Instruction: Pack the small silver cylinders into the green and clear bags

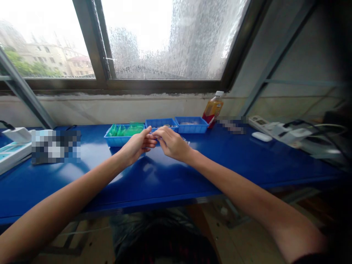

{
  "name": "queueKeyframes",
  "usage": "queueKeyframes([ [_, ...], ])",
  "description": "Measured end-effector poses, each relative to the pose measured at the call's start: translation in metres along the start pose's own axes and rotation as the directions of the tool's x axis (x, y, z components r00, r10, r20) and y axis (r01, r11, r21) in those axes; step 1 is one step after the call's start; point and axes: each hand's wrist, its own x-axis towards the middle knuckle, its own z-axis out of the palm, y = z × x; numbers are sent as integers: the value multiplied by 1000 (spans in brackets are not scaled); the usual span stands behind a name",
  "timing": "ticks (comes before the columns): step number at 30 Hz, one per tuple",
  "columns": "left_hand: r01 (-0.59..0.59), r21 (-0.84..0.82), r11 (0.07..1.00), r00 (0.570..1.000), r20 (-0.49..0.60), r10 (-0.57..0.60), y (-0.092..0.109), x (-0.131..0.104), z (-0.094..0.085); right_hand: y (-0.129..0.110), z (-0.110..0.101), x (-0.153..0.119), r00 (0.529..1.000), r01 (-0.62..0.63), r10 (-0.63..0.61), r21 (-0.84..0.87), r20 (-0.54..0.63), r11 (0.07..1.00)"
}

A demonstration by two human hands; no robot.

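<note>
Both hands meet above the blue table [165, 179], in front of the blue trays. My left hand [139, 144] is turned palm inward, its fingers bent and its thumb up; whether anything lies between them is too small to tell. Fingertips of my right hand [172, 143] are pinched together against the left fingertips, and what they hold, if anything, cannot be made out. Behind the left hand is a blue tray [118, 142] with green pieces. Two more blue trays, one in the middle [161, 121] and one at the right [194, 129], hold small items.
A drink bottle [213, 109] stands beside the right tray. Farther right lie a white case [261, 136] and a power strip [260, 124] with cables. Another power strip [16, 154] is at the left. A window is behind the table.
</note>
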Motion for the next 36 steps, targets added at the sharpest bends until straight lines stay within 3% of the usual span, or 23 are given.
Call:
queueKeyframes([
  [3, -216, 154, 964, 970, -75, 229, 0, 0, 0, 0, -3, 1, 999, -32, 31, 16, 33, 999],
  [5, -410, 389, 825, 875, -87, 476, -2, 1, -3, 0, -4, 3, 988, -154, 154, 105, 12, 982],
  [7, -541, 650, 535, 709, 10, 705, -4, 1, -6, 0, -4, 5, 935, -352, 350, 273, 57, 895],
  [9, -579, 788, 210, 563, 200, 802, -6, 0, -8, 0, -3, 8, 833, -544, 524, 441, 180, 714],
  [11, -584, 811, 0, 506, 365, 782, -9, -3, -7, 3, -3, 11, 738, -654, 619, 510, 269, 559],
  [13, -587, 806, -74, 526, 450, 722, -13, -4, 0, 9, -6, 12, 705, -691, 671, 435, 230, 577],
  [16, -569, 821, -44, 636, 474, 609, -21, 1, 16, 35, -22, 6, 760, -647, 650, 72, -26, 759],
  [17, -557, 831, -19, 682, 470, 560, -25, 4, 22, 49, -29, 0, 770, -635, 625, -60, -128, 771],
  [19, -524, 851, 26, 773, 462, 434, -31, 13, 33, 80, -42, -13, 709, -705, 662, -210, -243, 677],
  [21, -490, 870, 55, 830, 446, 334, -36, 20, 39, 110, -51, -28, 621, -782, 746, -248, -239, 572],
  [22, -475, 878, 63, 844, 435, 313, -38, 23, 40, 121, -53, -33, 570, -819, 789, -227, -229, 527],
  [24, -457, 886, 78, 854, 412, 319, -39, 27, 39, 131, -52, -39, 519, -855, 827, -151, -217, 496],
  [26, -450, 886, 111, 856, 392, 337, -39, 29, 35, 126, -49, -35, 524, -852, 824, -110, -215, 513],
  [28, -451, 882, 134, 856, 385, 346, -39, 28, 31, 109, -46, -26, 589, -808, 794, -144, -150, 572],
  [29, -457, 881, 126, 852, 392, 346, -38, 26, 30, 99, -45, -21, 633, -768, 772, -175, -60, 616],
  [30, -463, 880, 104, 847, 405, 346, -38, 25, 30, 88, -44, -17, 673, -713, 735, -194, 81, 674],
  [31, -469, 880, 71, 840, 420, 345, -37, 23, 30, 79, -44, -14, 683, -658, 686, -197, 248, 727],
  [32, -474, 880, 35, 833, 436, 341, -36, 21, 30, 71, -43, -12, 661, -618, 631, -182, 407, 765],
  [34, -483, 875, -19, 826, 463, 321, -33, 17, 30, 61, -43, -11, 560, -581, 530, -153, 637, 799],
  [36, -509, 860, -29, 821, 496, 284, -30, 14, 29, 57, -42, -13, 487, -574, 488, -156, 724, 804],
])
